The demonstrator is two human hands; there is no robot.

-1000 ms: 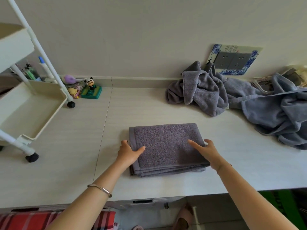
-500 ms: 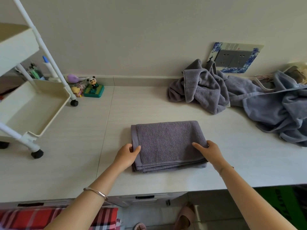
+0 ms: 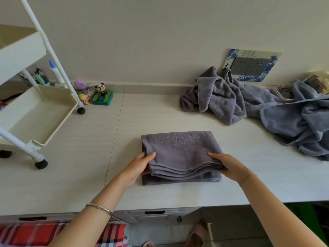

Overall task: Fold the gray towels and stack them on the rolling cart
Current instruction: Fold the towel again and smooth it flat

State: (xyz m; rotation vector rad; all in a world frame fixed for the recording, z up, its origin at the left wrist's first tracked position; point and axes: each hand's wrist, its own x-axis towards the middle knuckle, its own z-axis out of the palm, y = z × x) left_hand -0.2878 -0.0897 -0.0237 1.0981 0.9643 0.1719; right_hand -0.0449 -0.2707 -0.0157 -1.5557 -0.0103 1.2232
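Our left hand [image 3: 140,168] grips the near left corner of the folded gray towel [image 3: 181,150], with the thumb on top and the fingers tucked between the layers. Our right hand [image 3: 230,166] holds the near right corner, thumb laid across the top; its fingers are hidden under the cloth. The towel lies between the two hands on the table [image 3: 89,166], its upper layers raised a little at the near edge. Well to the left of the towel stands the rolling cart [image 3: 39,120]. Behind the towel, to its right, lies a heap of crumpled gray towels [image 3: 220,100].
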